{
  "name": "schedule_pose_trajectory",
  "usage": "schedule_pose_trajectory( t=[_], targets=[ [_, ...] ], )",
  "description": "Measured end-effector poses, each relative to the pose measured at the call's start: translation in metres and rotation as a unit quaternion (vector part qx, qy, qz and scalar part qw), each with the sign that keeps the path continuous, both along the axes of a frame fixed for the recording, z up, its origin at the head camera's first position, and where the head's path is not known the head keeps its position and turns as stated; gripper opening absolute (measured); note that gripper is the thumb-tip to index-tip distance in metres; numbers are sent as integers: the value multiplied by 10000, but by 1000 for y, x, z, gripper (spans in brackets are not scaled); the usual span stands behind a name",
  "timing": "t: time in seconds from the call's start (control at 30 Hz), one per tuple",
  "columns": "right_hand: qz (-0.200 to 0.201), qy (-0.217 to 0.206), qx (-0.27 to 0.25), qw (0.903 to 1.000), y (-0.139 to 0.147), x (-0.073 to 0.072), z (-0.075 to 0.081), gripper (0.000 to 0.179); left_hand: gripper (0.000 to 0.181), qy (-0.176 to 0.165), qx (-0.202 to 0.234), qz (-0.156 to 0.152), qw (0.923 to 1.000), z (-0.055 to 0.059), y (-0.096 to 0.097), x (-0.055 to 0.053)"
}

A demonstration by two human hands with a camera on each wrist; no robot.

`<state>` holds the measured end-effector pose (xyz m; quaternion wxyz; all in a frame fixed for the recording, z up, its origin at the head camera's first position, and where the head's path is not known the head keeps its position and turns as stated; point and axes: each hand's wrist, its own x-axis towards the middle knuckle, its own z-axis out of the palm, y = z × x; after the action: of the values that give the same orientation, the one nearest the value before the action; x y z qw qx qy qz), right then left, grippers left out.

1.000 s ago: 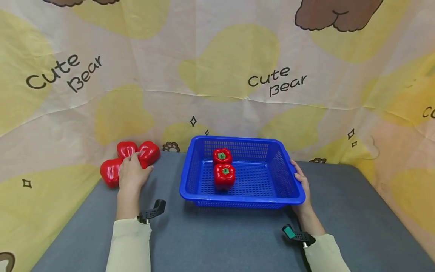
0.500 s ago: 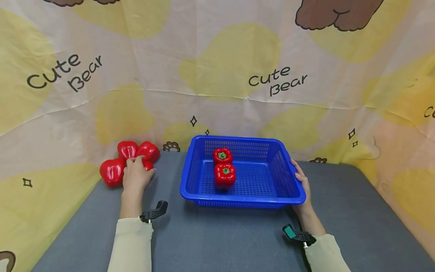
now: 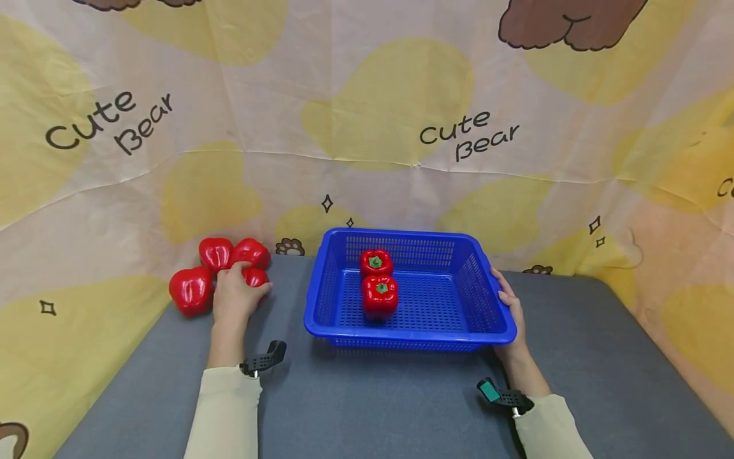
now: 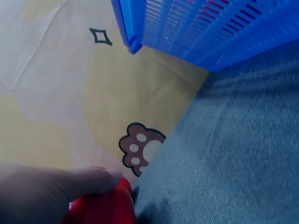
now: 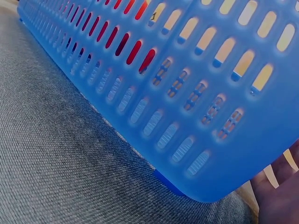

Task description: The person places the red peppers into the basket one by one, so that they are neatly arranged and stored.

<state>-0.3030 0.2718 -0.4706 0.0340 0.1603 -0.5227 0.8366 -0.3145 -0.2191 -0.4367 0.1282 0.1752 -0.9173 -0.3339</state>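
My left hand (image 3: 236,294) grips a red bell pepper (image 3: 255,277) at the left of the table, its fingers mostly hiding it. In the left wrist view the thumb lies across that pepper (image 4: 105,205). Three more red peppers (image 3: 191,291) lie close around this hand, two behind and one to its left. My right hand (image 3: 512,317) holds the right end of a blue plastic basket (image 3: 410,340), fingers at the rim and outer wall. Inside the basket, two red bell peppers (image 3: 380,298) with green stems stand one behind the other, left of centre.
The grey table (image 3: 367,401) ends at a cloth backdrop (image 3: 373,102) with bear prints. The basket's slotted wall (image 5: 154,93) fills much of the right wrist view. Black camera mounts (image 3: 264,360) sit on both wrists.
My left hand has shifted slightly right, and the pepper in its grip shows more clearly, apart from the others behind. The right hand and basket stay in place.
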Motion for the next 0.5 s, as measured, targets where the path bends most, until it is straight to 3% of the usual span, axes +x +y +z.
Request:
schedule_pose_trajectory(
  t=[0.23, 0.37, 0.5],
  targets=[
    [-107, -172, 244, 9995, -1, 0, 1, 50, 77, 335, 536, -143, 9979, 13, 9, -1],
    [-187, -166, 378, 9990, -1, 0, 2, 50, 72, 531, 1089, -166, 9925, 22, 16, 0],
    [-215, -161, 359, 9990, 0, 0, 1, 50, 72, 508, 1515, -258, 9868, 35, 24, 1]
  ],
)
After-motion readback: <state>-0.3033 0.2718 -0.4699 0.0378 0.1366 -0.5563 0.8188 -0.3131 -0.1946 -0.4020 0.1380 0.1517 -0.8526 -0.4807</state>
